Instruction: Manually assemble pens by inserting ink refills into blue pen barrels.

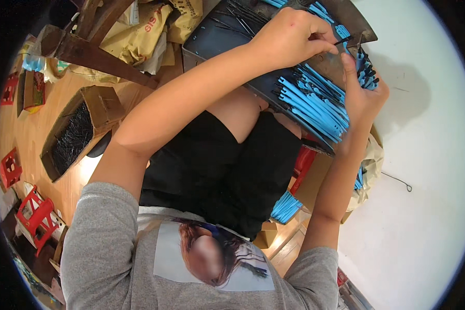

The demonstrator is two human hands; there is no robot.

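Observation:
A dark flat tray (217, 49) rests on my lap, carrying a heap of blue plastic strips (312, 101) with black ends and some thin black strips (240, 15). My left hand (292, 39) reaches over the tray and pinches one thin black strip (342, 40) between thumb and fingers. My right hand (361, 93) is at the tray's right edge, closed around an upright bundle of blue and black strips (367, 70). The two hands meet at that bundle.
An open cardboard box (101, 103) full of black strips lies on the wooden floor to my left. Red plastic stools (33, 214) stand further left. A wooden frame (101, 57) and brown paper bags (139, 36) lie beyond. More blue strips (285, 206) sit under my right arm.

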